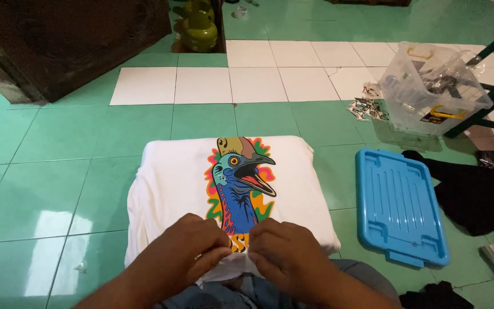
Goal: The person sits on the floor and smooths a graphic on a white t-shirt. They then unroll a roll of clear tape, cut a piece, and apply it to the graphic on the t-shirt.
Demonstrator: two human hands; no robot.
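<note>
- A white T-shirt (pixel 172 189) is laid flat on the green tile floor (pixel 47 189), right in front of the person's knees.
- A bright bird head picture (pixel 241 180) is printed on the middle of the shirt.
- The near edge of the shirt is pinched by the left hand (pixel 187 243); the fingers are curled and pressed together on the cloth.
- The same edge is pinched by the right hand (pixel 287 252), just beside the left one, with the fingers bent and close together.
- A blue plastic lid (pixel 398 206) is seen flat on the floor to the right of the shirt.
- A clear plastic box (pixel 430 86) with small things inside is placed farther back on the right.
- Dark cloth (pixel 481 194) is heaped beside the lid.
- A green gas bottle (pixel 198 28) is seen at the far wall.
</note>
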